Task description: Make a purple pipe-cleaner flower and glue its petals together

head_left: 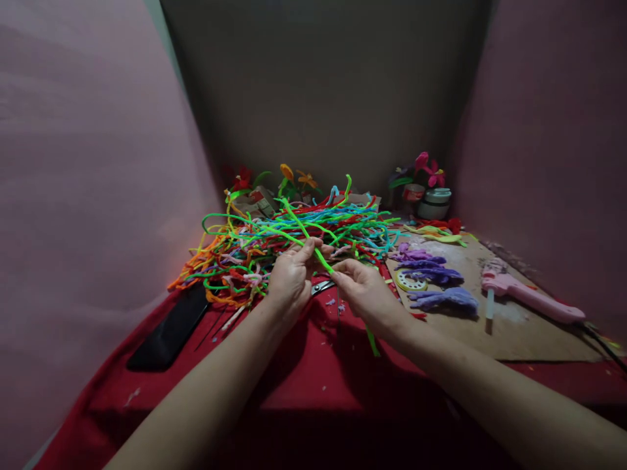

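A bright green pipe cleaner [324, 261] runs slantwise between my two hands. My left hand [294, 271] pinches it between thumb and fingers. Lower down, the thumb and fingers of my right hand [360, 287] close on the same strand. A green end sticks out below my right wrist; whether it is the same piece is hidden by the hand. Just beyond my hands lies a tangled heap of pipe cleaners [313, 219] in green, blue, red, orange and pink. Scissors [322, 286] lie on the red cloth [313, 372], partly covered by my hands.
A black phone [169, 329] lies at the left. On the right, a cardboard sheet [529, 349] bears a pink glue gun [531, 294], purple fuzzy pieces [443, 300] and a yellow ring-shaped spool [411, 281]. Behind stand fuzzy flowers [431, 171] and a lidded jar [435, 203].
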Demonstrator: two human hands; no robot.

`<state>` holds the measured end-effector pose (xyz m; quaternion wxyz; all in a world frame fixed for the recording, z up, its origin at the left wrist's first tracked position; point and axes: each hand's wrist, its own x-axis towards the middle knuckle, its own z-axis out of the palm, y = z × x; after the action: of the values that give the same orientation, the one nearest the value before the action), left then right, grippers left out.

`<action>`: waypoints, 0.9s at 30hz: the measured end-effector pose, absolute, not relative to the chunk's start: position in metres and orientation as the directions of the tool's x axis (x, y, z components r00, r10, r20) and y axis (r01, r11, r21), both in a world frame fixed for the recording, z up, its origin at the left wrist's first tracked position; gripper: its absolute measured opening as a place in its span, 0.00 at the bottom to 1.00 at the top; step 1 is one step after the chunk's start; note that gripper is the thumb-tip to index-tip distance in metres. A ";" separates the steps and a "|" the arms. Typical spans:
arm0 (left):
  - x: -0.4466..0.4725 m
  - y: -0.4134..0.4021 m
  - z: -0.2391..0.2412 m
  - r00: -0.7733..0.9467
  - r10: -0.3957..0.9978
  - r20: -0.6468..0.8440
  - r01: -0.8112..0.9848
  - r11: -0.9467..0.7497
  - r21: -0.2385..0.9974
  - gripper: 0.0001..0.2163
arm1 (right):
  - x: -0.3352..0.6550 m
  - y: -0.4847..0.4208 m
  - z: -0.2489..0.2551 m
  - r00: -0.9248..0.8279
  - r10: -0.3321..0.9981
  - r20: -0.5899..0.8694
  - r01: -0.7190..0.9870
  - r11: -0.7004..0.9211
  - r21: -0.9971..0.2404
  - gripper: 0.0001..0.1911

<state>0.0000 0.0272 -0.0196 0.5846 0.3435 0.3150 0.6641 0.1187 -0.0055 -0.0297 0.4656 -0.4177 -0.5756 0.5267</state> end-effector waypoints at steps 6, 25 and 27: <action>-0.022 0.041 -0.013 -0.178 0.975 0.131 -0.476 -0.202 0.856 0.04 | 0.119 -0.006 -0.031 -0.281 0.959 -0.039 -0.196 -0.097 -0.976 0.09; -0.034 0.043 0.000 -0.043 0.961 0.273 -0.560 -0.250 0.790 0.06 | 0.140 0.003 -0.034 -0.646 0.759 -0.073 -0.501 -0.495 -0.710 0.04; -0.025 0.036 -0.003 0.149 0.961 0.233 -0.497 -0.130 0.858 0.11 | 0.141 0.004 -0.034 -0.621 0.783 -0.036 -0.514 -0.441 -0.736 0.04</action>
<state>-0.0252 0.0357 -0.0033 0.6078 0.4531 0.2559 0.5998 0.1412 0.0037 -0.0340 0.3917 -0.1898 -0.3548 0.8275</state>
